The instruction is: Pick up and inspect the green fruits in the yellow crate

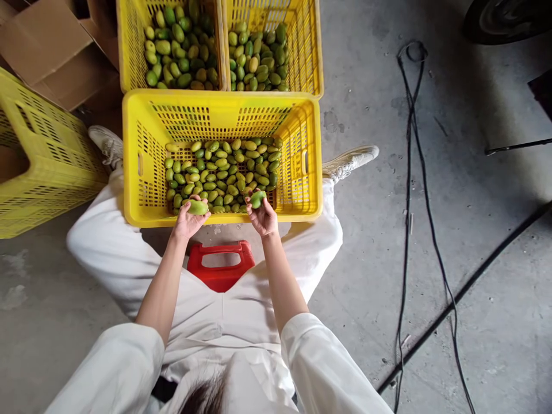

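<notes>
- Fruit [224, 172], green to yellowish and oval, covers much of the bottom of the near yellow crate [215, 118]; the pieces look like small mangoes, though they show too small to be certain.
- Left hand [186, 221] holds one pale green, longish fruit [198, 207], fingers curled about it, over the near left part of that crate's rim.
- Right hand [262, 215] grips a rounder green fruit [257, 199] between thumb and fingers, just inside the near rim, with loose fruit close behind it.
- Far left yellow crate [127, 52] and far right yellow crate [317, 52] stand side by side just beyond the near one, each with more green and yellowish fruit.
- Tilted yellow crate [64, 141] stands at the left, near an open cardboard box [43, 40] at the far left.
- Red plastic piece [219, 279] with a handle-like opening shows between the person's white trouser legs [107, 230], on the near side of the near crate.
- Grey floor [357, 247] at the right carries a looped black cable [407, 201] crossing a thicker black pole [468, 287]; part of a black tyre [495, 29] shows at the far right.
</notes>
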Demonstrator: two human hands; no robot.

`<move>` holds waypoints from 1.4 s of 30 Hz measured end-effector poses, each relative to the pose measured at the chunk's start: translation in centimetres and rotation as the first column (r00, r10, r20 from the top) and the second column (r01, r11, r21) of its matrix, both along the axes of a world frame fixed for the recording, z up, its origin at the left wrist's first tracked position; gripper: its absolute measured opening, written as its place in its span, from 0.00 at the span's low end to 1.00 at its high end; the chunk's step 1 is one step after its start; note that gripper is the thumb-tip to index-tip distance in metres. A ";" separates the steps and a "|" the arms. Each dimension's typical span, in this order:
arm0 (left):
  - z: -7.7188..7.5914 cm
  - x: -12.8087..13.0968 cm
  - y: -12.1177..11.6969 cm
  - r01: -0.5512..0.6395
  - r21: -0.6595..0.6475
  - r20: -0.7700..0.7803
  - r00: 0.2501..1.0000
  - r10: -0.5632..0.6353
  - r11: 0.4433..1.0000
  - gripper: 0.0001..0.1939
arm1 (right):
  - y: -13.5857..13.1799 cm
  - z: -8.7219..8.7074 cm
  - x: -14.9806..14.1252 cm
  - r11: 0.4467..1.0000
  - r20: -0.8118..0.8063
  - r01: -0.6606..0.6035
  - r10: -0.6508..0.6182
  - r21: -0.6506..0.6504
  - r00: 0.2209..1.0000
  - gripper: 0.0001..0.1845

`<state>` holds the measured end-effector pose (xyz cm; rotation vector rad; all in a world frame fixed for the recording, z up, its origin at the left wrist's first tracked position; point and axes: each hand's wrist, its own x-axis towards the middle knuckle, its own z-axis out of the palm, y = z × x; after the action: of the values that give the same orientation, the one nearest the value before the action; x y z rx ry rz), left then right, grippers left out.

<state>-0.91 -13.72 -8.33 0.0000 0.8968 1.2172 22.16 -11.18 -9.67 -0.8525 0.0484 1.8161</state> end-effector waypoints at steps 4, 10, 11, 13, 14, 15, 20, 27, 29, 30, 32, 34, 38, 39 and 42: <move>-0.2 -0.3 0.0 0.086 -0.017 -0.004 0.996 -0.087 0.996 0.19 | -0.1 -0.5 0.1 0.996 0.015 -0.078 0.077 0.034 0.997 0.11; 0.2 -0.5 0.3 0.101 -0.070 0.018 0.995 -0.100 0.992 0.12 | -0.4 -0.4 0.7 0.997 -0.029 -0.049 0.051 0.065 0.998 0.28; 0.3 -0.5 0.4 0.098 -0.077 0.030 0.995 -0.096 0.992 0.11 | -0.4 -0.3 0.7 0.997 -0.029 -0.032 0.034 0.077 0.999 0.28; 0.4 -0.5 0.4 0.079 -0.095 0.055 0.996 -0.074 0.992 0.14 | -0.5 -0.1 0.5 0.997 -0.009 0.004 -0.003 0.080 1.000 0.26; 0.4 -0.5 0.4 0.057 -0.106 0.063 0.997 -0.051 0.993 0.15 | -0.6 0.0 0.3 0.997 0.007 0.021 -0.021 0.071 1.000 0.24; 0.4 -0.5 0.4 0.032 -0.118 0.064 0.998 -0.025 0.993 0.16 | -0.6 0.0 0.1 0.998 0.024 0.038 -0.039 0.059 0.999 0.22; 0.1 -0.4 0.3 0.026 -0.154 0.036 0.999 -0.020 0.988 0.09 | -0.2 -0.2 -0.6 0.994 0.045 0.102 -0.103 0.036 0.994 0.17; -0.1 0.0 0.7 -0.016 -0.081 0.046 0.999 0.020 0.997 0.13 | 0.4 -0.4 -0.5 0.995 0.005 0.096 -0.096 0.036 0.995 0.16; -0.2 0.0 0.7 -0.031 -0.077 0.042 0.999 0.034 0.997 0.14 | 0.3 -0.4 -0.5 0.996 0.046 0.080 -0.082 0.045 0.996 0.08; -0.2 -0.1 0.7 -0.027 -0.080 0.038 0.999 0.030 0.996 0.15 | 0.3 -0.4 -0.5 0.996 0.060 0.065 -0.068 0.058 0.996 0.05; -0.3 -0.2 0.6 -0.011 -0.090 0.031 0.999 0.013 0.996 0.17 | 0.1 -0.3 -0.5 0.996 0.058 0.046 -0.051 0.079 0.997 0.05; -0.5 -0.3 0.5 0.003 -0.103 0.031 1.000 0.000 0.995 0.17 | 0.1 -0.2 -0.4 0.995 0.026 0.062 -0.064 0.078 0.998 0.05; -1.1 -0.3 0.2 0.028 -0.080 0.005 1.000 -0.028 0.996 0.14 | 0.3 0.0 -0.3 0.995 -0.050 0.095 -0.094 0.027 0.994 0.09; -1.3 -0.3 0.1 0.035 -0.066 -0.008 0.999 -0.035 0.997 0.14 | 0.4 -0.1 -0.3 0.996 -0.055 0.090 -0.089 0.017 0.995 0.10; -1.5 -0.3 0.1 0.035 -0.032 -0.019 0.999 -0.035 0.999 0.15 | 0.5 -0.4 -0.5 0.998 -0.009 0.068 -0.068 0.018 0.998 0.10</move>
<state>-1.19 -13.66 -9.87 0.0023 0.9290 1.1721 21.67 -10.66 -10.03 -0.8211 0.0645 1.7539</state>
